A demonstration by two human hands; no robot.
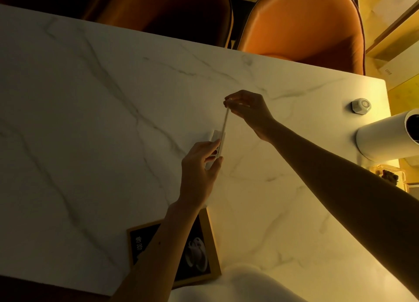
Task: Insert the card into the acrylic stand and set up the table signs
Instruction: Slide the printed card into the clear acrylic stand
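On the white marble table stands a clear acrylic stand, seen almost from above near the middle. My left hand grips its near end with fingers and thumb. A thin card shows edge-on, rising out of the stand's top. My right hand pinches the card's far upper edge between fingertips. The card's printed face is hidden at this angle.
A wood-framed dark menu sign lies flat at the near edge under my left forearm. At the right edge sit a small hexagonal call button and a white cylinder. Two orange chairs stand behind the table.
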